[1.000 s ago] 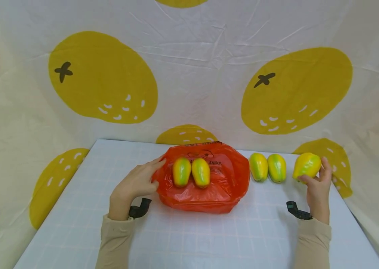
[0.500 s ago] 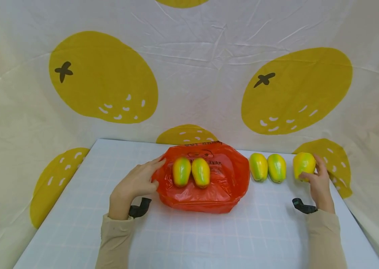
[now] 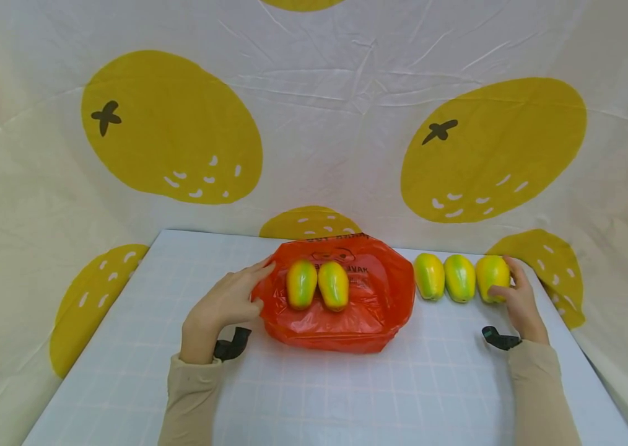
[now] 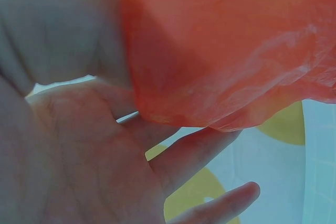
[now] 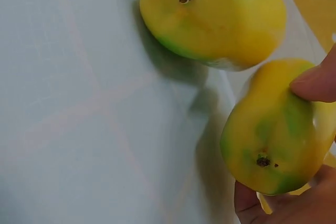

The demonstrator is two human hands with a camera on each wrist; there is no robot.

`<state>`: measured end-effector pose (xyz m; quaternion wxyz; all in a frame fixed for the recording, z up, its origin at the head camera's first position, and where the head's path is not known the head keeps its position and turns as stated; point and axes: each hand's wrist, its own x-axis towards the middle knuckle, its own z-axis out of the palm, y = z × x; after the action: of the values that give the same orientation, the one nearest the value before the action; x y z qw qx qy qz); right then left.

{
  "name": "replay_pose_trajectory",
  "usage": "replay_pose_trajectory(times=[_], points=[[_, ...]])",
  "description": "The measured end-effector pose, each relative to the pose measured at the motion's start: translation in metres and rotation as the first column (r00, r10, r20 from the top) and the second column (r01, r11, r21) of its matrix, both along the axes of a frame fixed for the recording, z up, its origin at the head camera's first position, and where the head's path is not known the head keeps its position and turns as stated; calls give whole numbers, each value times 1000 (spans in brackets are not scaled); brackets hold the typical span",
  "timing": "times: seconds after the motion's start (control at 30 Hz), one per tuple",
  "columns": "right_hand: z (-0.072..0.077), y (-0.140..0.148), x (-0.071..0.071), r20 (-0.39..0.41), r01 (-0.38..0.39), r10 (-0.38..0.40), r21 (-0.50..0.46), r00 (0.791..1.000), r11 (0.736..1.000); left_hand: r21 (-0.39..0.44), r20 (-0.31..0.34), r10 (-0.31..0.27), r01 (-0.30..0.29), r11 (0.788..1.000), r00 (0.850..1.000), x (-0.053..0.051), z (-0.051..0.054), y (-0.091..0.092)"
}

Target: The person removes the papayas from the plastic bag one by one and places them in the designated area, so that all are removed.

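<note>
In the head view my left hand (image 3: 228, 300) is at the left edge of a red plastic bag (image 3: 370, 316), holding it between thumb and fingers. The left wrist view shows the bag's film (image 4: 210, 45) covering the ends of my thumb and some fingers. Two yellow-green papayas (image 3: 301, 285) lie side by side on the bag. To the right, my right hand (image 3: 523, 303) grips another papaya (image 3: 491, 277) by its right side. Up close, its stem end (image 5: 268, 129) faces the right wrist camera, with my thumb on top and fingers beneath.
Two more papayas (image 3: 459, 279) stand in a row between the bag and my right hand, near the table's back edge. The table (image 3: 347, 396) has a pale checked cover. Behind it hangs a white cloth (image 3: 331, 148) printed with large yellow fruit.
My right hand has turned the papaya more upright and moved it left, up beside the row of two. The left hand and the bag look the same.
</note>
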<state>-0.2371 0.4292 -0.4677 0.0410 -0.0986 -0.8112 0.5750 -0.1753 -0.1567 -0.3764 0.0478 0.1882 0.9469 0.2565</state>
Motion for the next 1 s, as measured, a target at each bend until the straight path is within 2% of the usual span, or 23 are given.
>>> replay_pose_trajectory(times=[0.47, 0.67, 0.83, 1.0], points=[[-6, 3, -3, 43, -96, 92, 108, 995, 990, 0, 2, -7, 7, 1000, 1000, 0, 0, 1], [-7, 5, -3, 61, -114, 108, 111, 992, 987, 5, 1, -10, 10, 1000, 1000, 0, -1, 1], [-11, 4, -2, 54, -108, 104, 71, 993, 992, 0, 3, -7, 7, 1000, 1000, 1, 0, 1], [-19, 2, 0, 28, -76, 77, -38, 997, 996, -5, 2, -6, 6, 1000, 1000, 1, 0, 1]])
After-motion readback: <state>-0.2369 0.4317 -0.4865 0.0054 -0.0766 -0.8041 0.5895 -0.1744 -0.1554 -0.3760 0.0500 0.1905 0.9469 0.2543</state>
